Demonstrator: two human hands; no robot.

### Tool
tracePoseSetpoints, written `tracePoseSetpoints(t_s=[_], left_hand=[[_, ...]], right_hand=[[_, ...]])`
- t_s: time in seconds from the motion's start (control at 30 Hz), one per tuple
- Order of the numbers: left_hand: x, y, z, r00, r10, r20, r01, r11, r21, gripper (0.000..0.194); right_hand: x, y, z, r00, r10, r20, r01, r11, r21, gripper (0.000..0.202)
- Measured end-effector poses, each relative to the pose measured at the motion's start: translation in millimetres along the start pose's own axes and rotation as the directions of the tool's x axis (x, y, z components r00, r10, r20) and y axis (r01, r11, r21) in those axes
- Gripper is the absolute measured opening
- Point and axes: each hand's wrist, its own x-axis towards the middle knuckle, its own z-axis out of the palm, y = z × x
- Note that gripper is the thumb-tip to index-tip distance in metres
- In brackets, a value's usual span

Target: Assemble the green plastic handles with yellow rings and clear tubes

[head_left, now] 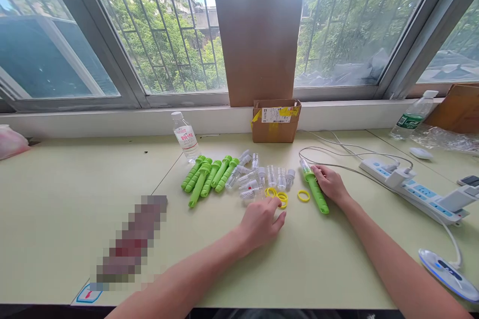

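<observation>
While my right hand closes its fingers on a green handle, I take that handle as the centre of a clock, with twelve o'clock toward the window. Towards ten stands a left bottle whose white label has reddish characters, too small for me to read surely. At eleven, a carton carries a white label printed with a barcode and fine text I cannot make out, partly crossed by yellow tape. At two leans a right bottle, its green label marked with white characters I cannot read. Far off at eight, near the table's edge, a blue-outlined mark has a red sign inside.

My green handle slants along an eleven-to-five axis: its clear tube points to eleven, its plain green end to five, and it sits right of centre on the table. At nine lie six loose green handles, their ridged ends pointing roughly to one. Between them and me are loose clear tubes, pointing various ways.

My left hand bends its fingers at the yellow rings, thumb apart; I cannot tell whether it pinches one. A single yellow ring lies nearer my green handle, also around nine.
</observation>
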Motion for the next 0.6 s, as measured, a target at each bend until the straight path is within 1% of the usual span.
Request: tracePoseSetpoints(t_s=[0.23,0.4,0.53,0.6], left_hand=[[-0.1,-1.4,1.2,1.000,0.009,-0.008,-0.009,1.000,0.015,0.020],[0.7,-5.0,1.4,0.999,0.028,-0.027,-0.027,0.999,0.034,0.018],[1.8,-7.5,-0.2,0.996,0.064,-0.055,-0.058,0.991,0.119,0.017],[3.4,-9.0,-2.8,0.991,0.092,-0.098,-0.073,0.980,0.184,0.018]], right_hand=[[-0.2,-0.6,0.2,0.998,0.006,-0.070,-0.008,1.000,-0.025,0.042],[-1.2,-4.1,-0.5,0.996,-0.017,-0.087,0.015,1.000,-0.026,0.040],[-1.1,-3.9,0.9,0.995,-0.042,-0.095,0.040,0.999,-0.025,0.040],[-0.7,-3.6,1.7,0.994,-0.054,-0.100,0.052,0.998,-0.025,0.040]])
